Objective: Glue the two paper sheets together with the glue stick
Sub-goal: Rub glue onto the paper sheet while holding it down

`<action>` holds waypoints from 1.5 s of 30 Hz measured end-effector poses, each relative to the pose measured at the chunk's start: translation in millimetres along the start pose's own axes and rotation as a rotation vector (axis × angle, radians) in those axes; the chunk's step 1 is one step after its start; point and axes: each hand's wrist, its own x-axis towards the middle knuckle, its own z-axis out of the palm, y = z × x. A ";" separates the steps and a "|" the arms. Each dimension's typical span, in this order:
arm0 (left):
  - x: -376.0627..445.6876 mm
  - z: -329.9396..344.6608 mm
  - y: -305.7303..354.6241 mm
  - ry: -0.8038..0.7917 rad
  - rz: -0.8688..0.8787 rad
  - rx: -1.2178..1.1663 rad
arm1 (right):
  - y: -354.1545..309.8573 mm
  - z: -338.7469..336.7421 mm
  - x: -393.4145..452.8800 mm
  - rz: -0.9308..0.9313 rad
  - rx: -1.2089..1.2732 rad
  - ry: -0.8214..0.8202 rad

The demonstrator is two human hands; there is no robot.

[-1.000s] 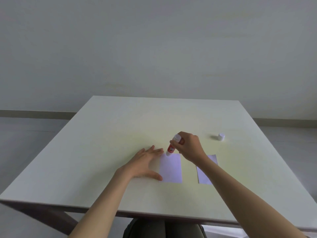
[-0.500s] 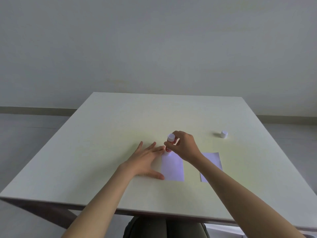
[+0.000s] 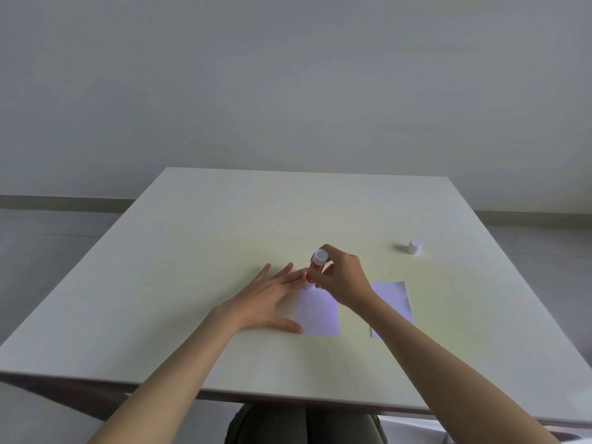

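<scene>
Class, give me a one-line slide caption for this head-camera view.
Right hand presses the glue stick onto the left paper sheet, steadied by the left hand.

Two sheets lie side by side on the bench (image 3: 192,251) before me: left sheet (image 3: 318,315), right sheet (image 3: 392,299); a cap (image 3: 415,247) stands behind, far right.

Setting: plain indoor room, type unclear; bare pale wall (image 3: 288,75), skirting board (image 3: 57,201), pale square tabletop (image 3: 224,235).
</scene>
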 end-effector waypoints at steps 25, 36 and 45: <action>-3.9 3.9 0.4 -0.002 -0.048 0.120 | 13.3 -29.8 -3.8 0.059 -0.113 0.051; -4.0 3.4 0.9 0.002 -0.093 0.028 | -10.2 -0.4 -11.5 -0.016 -0.025 0.011; -3.6 7.7 -1.2 0.028 -0.091 -0.015 | -1.7 13.6 -11.6 0.020 -0.105 0.059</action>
